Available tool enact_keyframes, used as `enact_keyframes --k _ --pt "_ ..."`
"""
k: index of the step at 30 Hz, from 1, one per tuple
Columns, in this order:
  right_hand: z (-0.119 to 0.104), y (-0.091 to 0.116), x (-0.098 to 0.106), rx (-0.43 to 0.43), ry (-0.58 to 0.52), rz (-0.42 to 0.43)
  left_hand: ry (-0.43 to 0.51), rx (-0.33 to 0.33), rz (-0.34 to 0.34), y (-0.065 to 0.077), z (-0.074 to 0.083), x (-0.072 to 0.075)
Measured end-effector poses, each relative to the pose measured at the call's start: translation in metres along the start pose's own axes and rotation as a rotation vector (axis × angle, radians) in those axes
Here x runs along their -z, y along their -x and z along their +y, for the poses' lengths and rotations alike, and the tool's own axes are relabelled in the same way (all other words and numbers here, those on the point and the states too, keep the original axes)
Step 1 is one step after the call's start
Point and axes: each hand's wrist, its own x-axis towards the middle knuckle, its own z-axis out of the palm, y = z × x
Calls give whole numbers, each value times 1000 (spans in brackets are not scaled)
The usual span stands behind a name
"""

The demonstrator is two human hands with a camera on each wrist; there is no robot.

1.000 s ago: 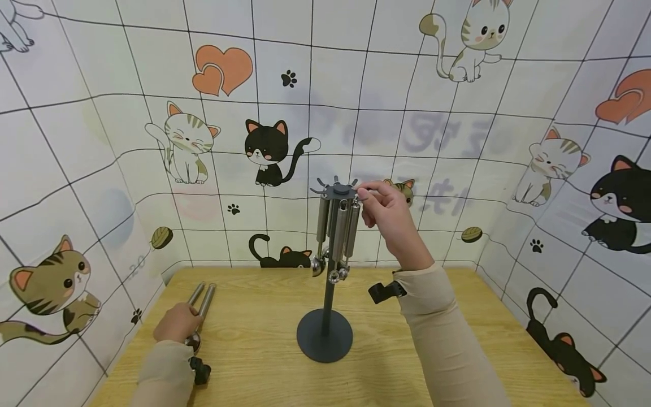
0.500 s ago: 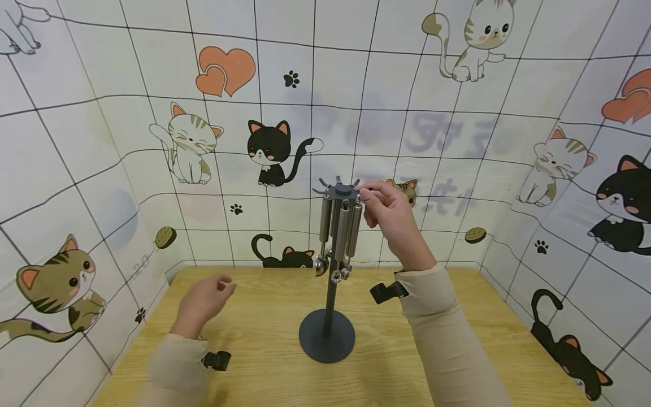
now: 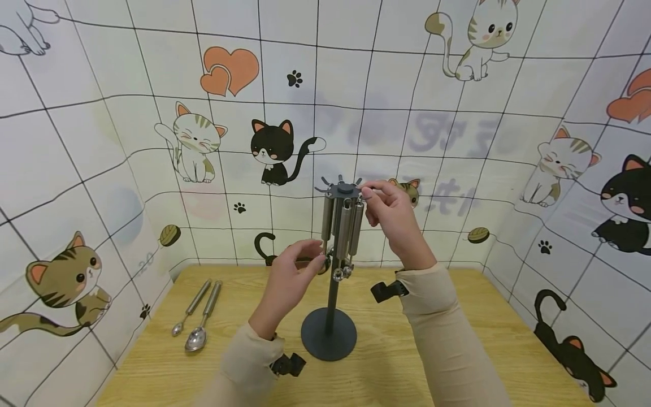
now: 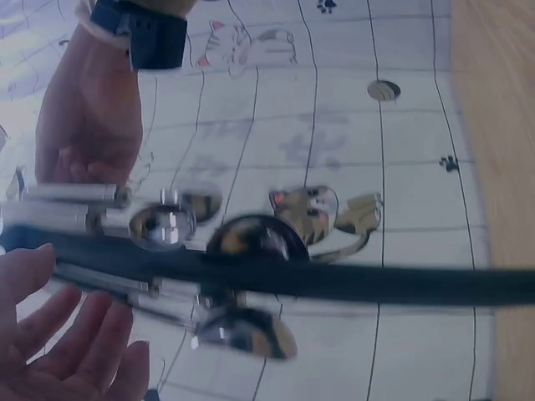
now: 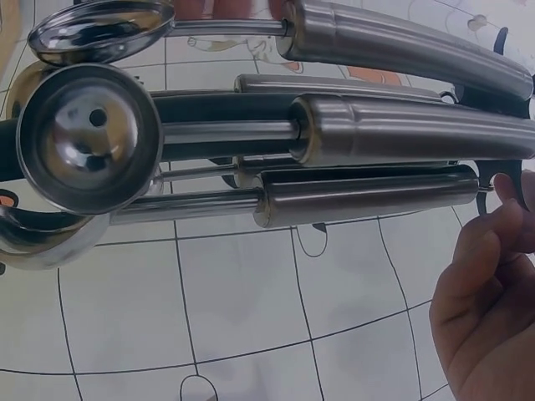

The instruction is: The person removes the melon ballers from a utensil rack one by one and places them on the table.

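Several steel spoons (image 3: 344, 234) hang by their handle ends from a dark rack's hooked top (image 3: 347, 189). In the head view my right hand (image 3: 399, 226) is at the rack's right side. Its thumb and index finger pinch the end loop of a spoon handle (image 5: 368, 196), right at a hook. My left hand (image 3: 290, 277) is raised left of the rack with its fingers loosely spread. Those fingertips (image 4: 113, 330) lie beside the hanging handles in the left wrist view. A round spoon bowl (image 5: 89, 138) faces the right wrist camera.
The rack stands on a round dark base (image 3: 329, 334) on the wooden table (image 3: 407, 350). A large spoon (image 3: 196, 339) and a small spoon (image 3: 177, 328) lie at the table's left. A cat-patterned sheet (image 3: 285, 56) walls in the back and sides.
My left hand has let go of the spoons at the table's left and has risen rightward to the rack. My right hand has stayed at the hook.
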Motion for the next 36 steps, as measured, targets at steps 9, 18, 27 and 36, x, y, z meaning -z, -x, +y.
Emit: enact_keyframes --k 9,18,27,36 --pt "3 -2 2 31 -11 5 65 -13 17 -19 24 -31" --pt "6 -1 3 22 -37 11 68 -41 33 -32 36 -30" --pt "8 1 6 43 -61 -2 66 -70 -19 -33 44 -27" --pt "5 2 7 11 -68 -2 35 -63 -56 -33 51 -19"
